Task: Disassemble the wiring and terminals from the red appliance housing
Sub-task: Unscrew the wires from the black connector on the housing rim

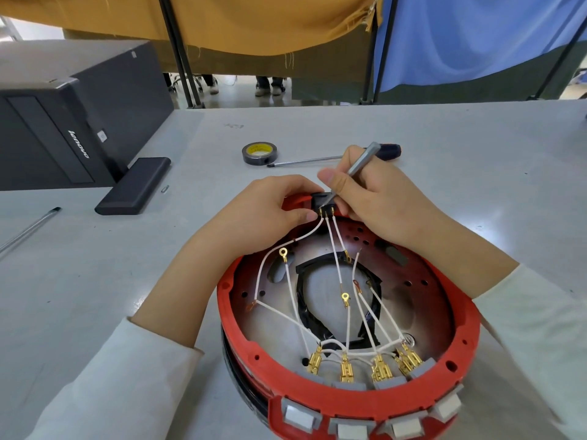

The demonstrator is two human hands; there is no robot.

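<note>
Readable text: the brand "lenovo" in white letters, running lengthwise on the front panel of the black computer case (76, 122), at ten o'clock on the table (444, 138). The yellow label on the tape roll (259, 153), at twelve o'clock, carries print too small to read.

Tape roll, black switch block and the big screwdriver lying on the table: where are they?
tape roll (259, 153), head view, on its top face
black switch block (319, 200), head view, on its dark body
big screwdriver (389, 151), head view, on its dark handle
</note>
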